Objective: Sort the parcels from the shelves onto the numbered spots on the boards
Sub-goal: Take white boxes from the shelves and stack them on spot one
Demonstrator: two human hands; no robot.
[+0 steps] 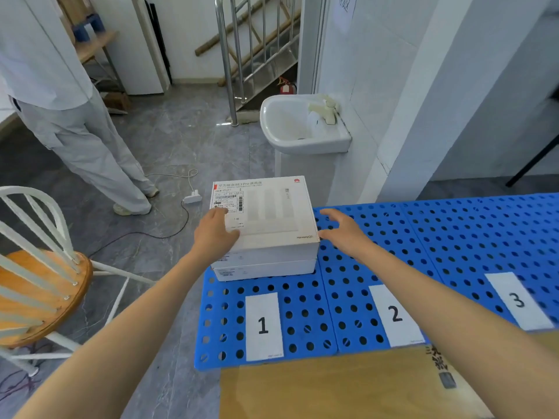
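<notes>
Blue perforated boards (429, 258) with label 1 (263, 325), label 2 (394, 314), label 3 (517, 299); white parcel (272, 213) beyond label 1.

Only the person's two arms show. The left hand (216, 234) and right hand (344, 231) are bare. The left forearm (121, 328) and right forearm (438, 297) are uncovered along their whole visible length. The wide lens renders them broad near the camera and slim at the wrists. Fingernails are too small to make out.

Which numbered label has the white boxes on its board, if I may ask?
Label 1: the white boxes sit beyond it; nothing stands behind label 2 or label 3.
</notes>
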